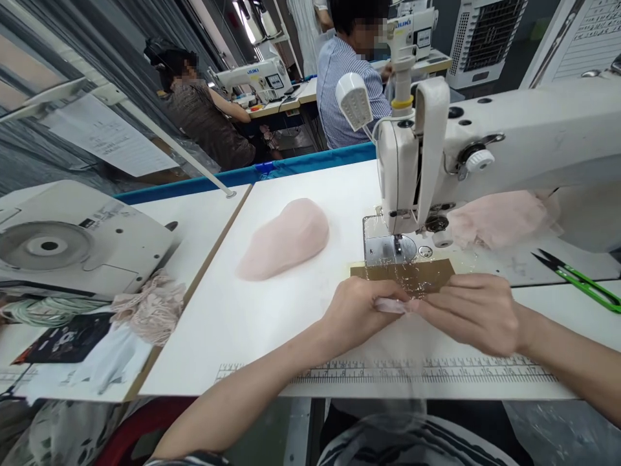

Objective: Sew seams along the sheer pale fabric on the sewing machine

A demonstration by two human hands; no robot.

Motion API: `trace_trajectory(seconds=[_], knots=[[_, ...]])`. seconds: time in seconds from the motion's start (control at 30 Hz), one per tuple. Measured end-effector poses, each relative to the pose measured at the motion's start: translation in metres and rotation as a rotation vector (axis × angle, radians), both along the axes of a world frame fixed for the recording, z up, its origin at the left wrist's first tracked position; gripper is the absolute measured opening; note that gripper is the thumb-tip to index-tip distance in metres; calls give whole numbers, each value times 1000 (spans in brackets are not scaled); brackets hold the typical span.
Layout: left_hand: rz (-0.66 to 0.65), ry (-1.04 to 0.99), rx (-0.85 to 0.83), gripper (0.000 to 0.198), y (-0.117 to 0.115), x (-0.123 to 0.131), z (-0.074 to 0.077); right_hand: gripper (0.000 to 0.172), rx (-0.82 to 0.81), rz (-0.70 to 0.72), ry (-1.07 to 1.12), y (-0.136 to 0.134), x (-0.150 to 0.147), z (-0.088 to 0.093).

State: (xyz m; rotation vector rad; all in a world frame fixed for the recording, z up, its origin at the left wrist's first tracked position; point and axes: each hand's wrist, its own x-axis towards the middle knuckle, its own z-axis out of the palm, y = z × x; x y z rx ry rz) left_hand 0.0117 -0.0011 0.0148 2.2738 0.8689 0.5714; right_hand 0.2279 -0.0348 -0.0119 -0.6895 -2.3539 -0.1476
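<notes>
Head view: both hands pinch pale fabric.

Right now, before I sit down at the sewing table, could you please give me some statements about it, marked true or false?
1. The left hand and right hand both pinch pale sheer fabric. True.
2. The green snips lie left of the metal needle plate. False: they lie to its right.
3. A rounded pink piece lies on the white tabletop. True.
4. The ruler markings run along the tabletop's far edge. False: they run along the near edge.
</notes>
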Motion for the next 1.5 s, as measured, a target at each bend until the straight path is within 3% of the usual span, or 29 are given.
trace_trajectory(seconds=[0.07,0.23,0.37,0.47,0.53,0.67,0.77,0.9,1.17,1.5], knots=[[27,85,-49,8,3,1,-2,19,-88,-69,33,4,-7,1],[192,278,175,7,8,4,-15,15,-447,-242,155,17,-19,-1],[294,322,295,48,8,7,-17,13,-523,-416,135,27,-21,-2],[296,253,583,62,9,8,-16,11,-542,-506,101,32,-22,-1],[276,208,758,55,8,8,-17,10,-572,-532,119,34,-22,-1],[143,257,943,16,3,7,-22,11,-676,-543,202,37,-23,-2],[72,328,953,18,-1,6,-23,10,-728,-539,256,39,-23,-4],[55,369,886,23,-2,5,-21,9,-627,-535,233,40,-20,-6],[53,337,797,24,16,5,-24,30,-101,-441,-166,21,-11,-5],[65,333,779,27,23,4,-26,30,-48,-485,-276,19,-13,-4]])
